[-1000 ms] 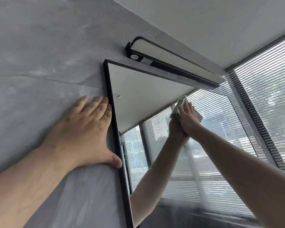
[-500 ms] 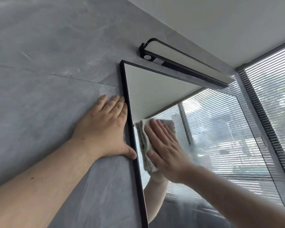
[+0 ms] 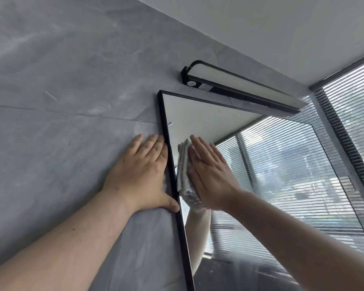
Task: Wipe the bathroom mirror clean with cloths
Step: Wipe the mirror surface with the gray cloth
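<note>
A black light bar [image 3: 240,89] on grey wall [image 3: 61,80]; window blinds [image 3: 353,114] right.

The left hand [image 3: 141,175] lies flat on the grey wall [image 3: 61,101], thumb touching the mirror's black frame [image 3: 182,238]. At its 3 o'clock, the right hand [image 3: 210,177], fingers straight, presses a pale folded cloth [image 3: 182,171] against the mirror [image 3: 292,175]. A black lamp bar [image 3: 240,87] sits at the mirror's 12 o'clock.

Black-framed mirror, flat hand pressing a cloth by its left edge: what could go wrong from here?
The right hand presses the crumpled white cloth with straight fingers, not gripping it, so it could slip out and drop. The left hand rests its thumb on the frame of the black-framed mirror, so it may smudge the glass.
</note>
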